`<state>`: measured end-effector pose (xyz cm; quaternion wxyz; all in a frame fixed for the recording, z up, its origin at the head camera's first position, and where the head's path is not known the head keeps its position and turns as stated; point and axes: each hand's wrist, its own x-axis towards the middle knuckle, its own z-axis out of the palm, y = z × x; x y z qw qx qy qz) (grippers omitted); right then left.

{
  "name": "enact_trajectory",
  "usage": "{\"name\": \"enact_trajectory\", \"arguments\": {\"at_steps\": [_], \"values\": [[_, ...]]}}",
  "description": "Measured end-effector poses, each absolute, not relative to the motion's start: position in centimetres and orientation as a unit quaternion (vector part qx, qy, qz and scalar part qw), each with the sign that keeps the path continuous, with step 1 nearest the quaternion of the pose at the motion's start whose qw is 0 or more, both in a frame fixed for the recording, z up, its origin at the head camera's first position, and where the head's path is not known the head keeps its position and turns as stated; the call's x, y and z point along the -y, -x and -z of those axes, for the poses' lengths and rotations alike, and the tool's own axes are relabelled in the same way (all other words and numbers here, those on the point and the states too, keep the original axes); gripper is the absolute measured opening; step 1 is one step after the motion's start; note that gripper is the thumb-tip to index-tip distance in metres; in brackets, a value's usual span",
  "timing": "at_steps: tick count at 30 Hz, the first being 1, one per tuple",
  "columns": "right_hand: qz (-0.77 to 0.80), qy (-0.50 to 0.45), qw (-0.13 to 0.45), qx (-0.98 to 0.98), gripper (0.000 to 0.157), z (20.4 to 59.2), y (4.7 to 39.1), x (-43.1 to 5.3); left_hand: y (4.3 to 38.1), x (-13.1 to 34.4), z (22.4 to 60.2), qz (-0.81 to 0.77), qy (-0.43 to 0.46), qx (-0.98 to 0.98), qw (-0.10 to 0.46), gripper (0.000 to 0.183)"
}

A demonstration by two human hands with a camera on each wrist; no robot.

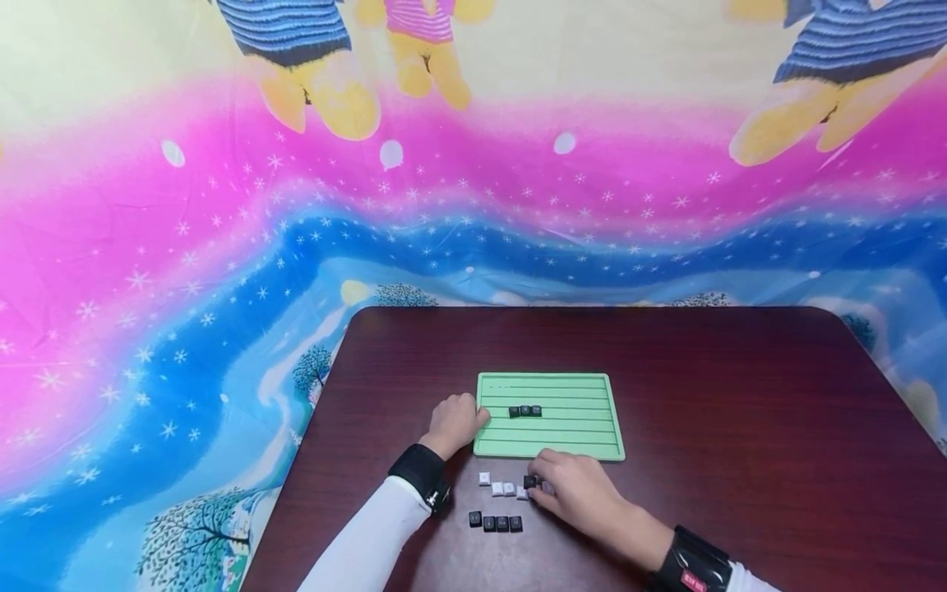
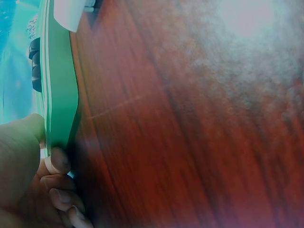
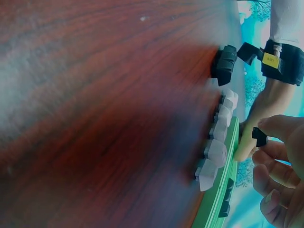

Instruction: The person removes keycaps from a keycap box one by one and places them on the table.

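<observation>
A light green ridged tray (image 1: 577, 427) lies on the table, and three black keycaps (image 1: 525, 410) stand side by side on it. My left hand (image 1: 453, 423) grips the tray's left edge; in the left wrist view its thumb is above the rim and its curled fingers are at the side. Between thumb and fingertip my right hand (image 1: 580, 492) pinches a black keycap (image 3: 260, 137), held above the table just in front of the tray. Several white keycaps (image 1: 508, 488) form an uneven row beneath and left of that hand, which partly hides the row's right end in the head view.
Nearer the front of the dark reddish-brown table (image 1: 740, 411), several black keycaps (image 1: 502, 524) sit in a row. A colourful printed cloth (image 1: 473, 197) hangs behind the table's far edge. Black bands with small devices wrap both wrists.
</observation>
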<state>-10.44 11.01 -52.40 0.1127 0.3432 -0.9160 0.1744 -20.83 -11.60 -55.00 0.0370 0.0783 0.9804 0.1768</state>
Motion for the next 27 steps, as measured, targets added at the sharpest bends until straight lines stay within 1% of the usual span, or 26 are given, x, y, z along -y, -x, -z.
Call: {"name": "enact_trajectory", "arguments": {"at_steps": [7,20,27], "values": [[-0.17,-0.349,0.128,0.913,0.021,52.9,10.0,-11.0,20.9,11.6,55.2,-0.17,-0.077,-0.982,0.037,0.044],[-0.171,-0.359,0.086,0.914,0.017,53.7,8.9,-10.9,20.8,11.6,55.0,-0.174,-0.085,-0.98,0.033,0.045],[-0.164,-0.366,0.084,0.912,0.018,54.2,8.4,-10.7,20.9,11.7,55.0,-0.17,-0.083,-0.981,0.039,0.045]]}}
